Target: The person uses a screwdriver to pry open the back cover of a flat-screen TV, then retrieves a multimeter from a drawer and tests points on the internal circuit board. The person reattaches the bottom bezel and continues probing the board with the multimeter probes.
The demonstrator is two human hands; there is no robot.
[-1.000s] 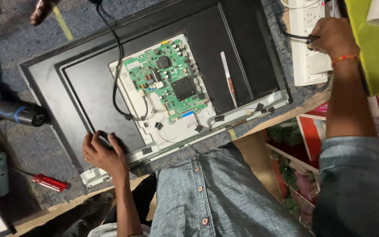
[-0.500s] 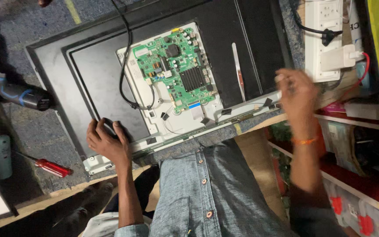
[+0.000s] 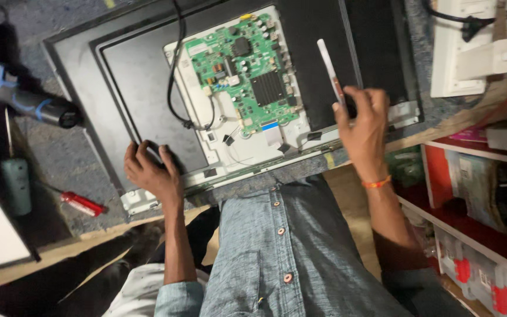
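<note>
Head view: my right hand (image 3: 362,126) has come in from the bench edge since half a second ago and now sits on the black back panel (image 3: 142,76), fingers spread loosely beside the lower end of the white strip (image 3: 331,71). I can't tell if it's pinching the strip or only touching it. My left hand (image 3: 151,170) hasn't moved: pressed flat on the panel's lower corner, not gripping anything. The panel lies face down on the tabletop (image 3: 71,158), as before.

Count: one green circuit board (image 3: 244,67) mid-panel, one black cable (image 3: 177,70) looping onto it, one white strip. Left of the panel: one blue power tool (image 3: 24,103), one red-handled screwdriver (image 3: 80,203), one grey-green handled tool (image 3: 16,185). One white power strip (image 3: 465,50) at top right.
</note>
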